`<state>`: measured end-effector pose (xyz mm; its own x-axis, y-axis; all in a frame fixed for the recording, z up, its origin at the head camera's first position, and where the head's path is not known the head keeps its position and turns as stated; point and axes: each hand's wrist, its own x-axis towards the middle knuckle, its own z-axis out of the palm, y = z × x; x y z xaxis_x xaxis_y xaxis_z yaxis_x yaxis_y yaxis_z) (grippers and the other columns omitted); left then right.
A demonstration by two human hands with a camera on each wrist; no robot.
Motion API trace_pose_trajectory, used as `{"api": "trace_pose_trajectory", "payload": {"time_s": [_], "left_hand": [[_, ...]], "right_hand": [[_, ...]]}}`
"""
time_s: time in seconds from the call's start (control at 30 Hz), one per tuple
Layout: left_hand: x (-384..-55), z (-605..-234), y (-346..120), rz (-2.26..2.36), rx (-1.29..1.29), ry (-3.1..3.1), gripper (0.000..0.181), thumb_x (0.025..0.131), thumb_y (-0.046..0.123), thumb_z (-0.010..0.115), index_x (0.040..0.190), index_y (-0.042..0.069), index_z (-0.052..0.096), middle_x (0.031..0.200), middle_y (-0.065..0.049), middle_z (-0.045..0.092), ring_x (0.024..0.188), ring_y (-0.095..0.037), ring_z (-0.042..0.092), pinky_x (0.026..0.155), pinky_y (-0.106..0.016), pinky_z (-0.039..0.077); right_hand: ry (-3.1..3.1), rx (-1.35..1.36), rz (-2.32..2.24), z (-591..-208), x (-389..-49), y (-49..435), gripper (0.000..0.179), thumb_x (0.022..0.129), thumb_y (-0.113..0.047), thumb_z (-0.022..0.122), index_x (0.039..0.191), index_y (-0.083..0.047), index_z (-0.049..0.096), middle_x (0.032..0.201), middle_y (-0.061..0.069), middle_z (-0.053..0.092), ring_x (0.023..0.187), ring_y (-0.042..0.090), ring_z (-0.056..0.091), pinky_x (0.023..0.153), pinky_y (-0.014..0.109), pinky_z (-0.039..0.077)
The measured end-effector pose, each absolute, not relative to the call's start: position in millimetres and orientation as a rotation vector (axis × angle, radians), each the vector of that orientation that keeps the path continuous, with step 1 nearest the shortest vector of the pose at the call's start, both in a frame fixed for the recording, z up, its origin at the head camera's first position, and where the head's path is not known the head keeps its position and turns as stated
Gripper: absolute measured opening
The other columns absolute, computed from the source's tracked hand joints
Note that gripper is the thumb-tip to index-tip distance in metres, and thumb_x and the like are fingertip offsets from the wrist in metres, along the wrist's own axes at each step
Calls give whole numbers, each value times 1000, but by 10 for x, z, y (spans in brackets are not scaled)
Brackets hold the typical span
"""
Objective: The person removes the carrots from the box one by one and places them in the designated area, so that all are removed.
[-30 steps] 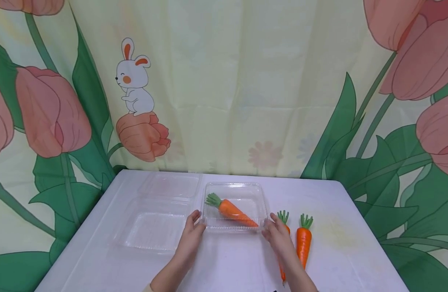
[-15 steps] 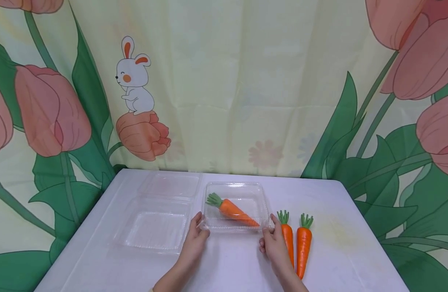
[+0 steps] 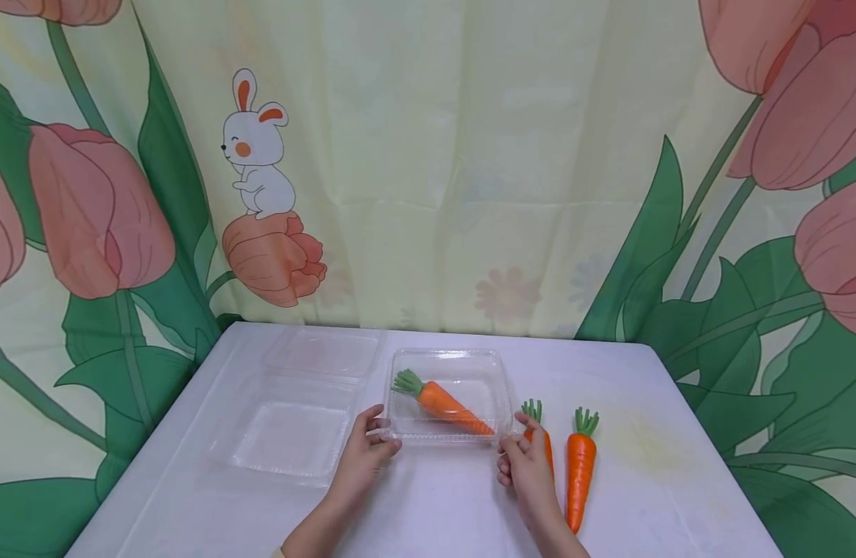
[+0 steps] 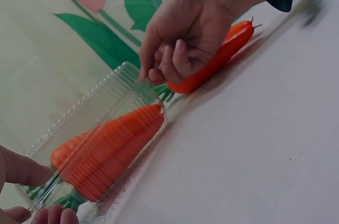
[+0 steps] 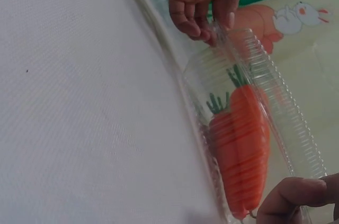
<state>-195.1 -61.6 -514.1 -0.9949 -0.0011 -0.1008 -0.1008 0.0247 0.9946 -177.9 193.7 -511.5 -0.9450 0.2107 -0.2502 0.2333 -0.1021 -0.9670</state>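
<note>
A clear plastic clamshell box (image 3: 469,380) stands at the middle of the table, its lid down over an orange carrot (image 3: 448,404) with a green top. At the box's front left corner, my left hand (image 3: 361,457) pinches the rim between thumb and fingers. My right hand (image 3: 528,469) pinches the front right corner; the right wrist view shows its thumb (image 5: 304,189) there. One loose carrot (image 3: 548,446) lies partly hidden behind the right hand. Another carrot (image 3: 581,473) lies farther right. Through the box wall in the right wrist view, the orange shape looks doubled.
A second clear box (image 3: 291,438) lies open to the left, its lid (image 3: 326,353) folded back toward the rear. A white cloth covers the table (image 3: 678,496). Behind it hangs a curtain (image 3: 428,155) printed with tulips and a rabbit.
My right hand's spread fingers have drawn in to pinch the box corner. The nearer loose carrot and the open box have shifted slightly left. The closed box has hardly moved.
</note>
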Motion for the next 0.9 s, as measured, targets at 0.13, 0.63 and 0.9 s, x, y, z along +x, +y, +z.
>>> {"api": "trace_pose_trajectory", "payload": {"time_s": [0.13, 0.63, 0.9], "left_hand": [[-1950, -5165, -627, 2152, -118, 2143, 76, 87, -3, 70, 152, 2, 31, 122, -17, 47, 94, -17, 55, 74, -20, 51], [-1934, -5205, -608, 2154, -100, 2059, 71, 94, -3, 66, 147, 6, 21, 105, -11, 58, 78, -11, 56, 69, -24, 49], [-1932, -5180, -635, 2190, -128, 1985, 64, 96, -1, 63, 146, 6, 24, 103, -5, 56, 84, -13, 55, 74, -27, 48]], "right_hand": [[2074, 520, -2242, -5106, -1763, 1932, 52, 108, -11, 44, 151, -11, 15, 85, 3, 52, 59, 10, 41, 49, 20, 39], [2183, 494, -2137, -5058, -1717, 1955, 40, 112, -15, 37, 144, -1, 19, 88, 6, 50, 63, 13, 46, 52, 24, 46], [2153, 495, -2177, -5073, -1734, 1970, 30, 112, -12, 34, 136, 1, 23, 86, 6, 50, 65, 13, 46, 54, 23, 48]]}}
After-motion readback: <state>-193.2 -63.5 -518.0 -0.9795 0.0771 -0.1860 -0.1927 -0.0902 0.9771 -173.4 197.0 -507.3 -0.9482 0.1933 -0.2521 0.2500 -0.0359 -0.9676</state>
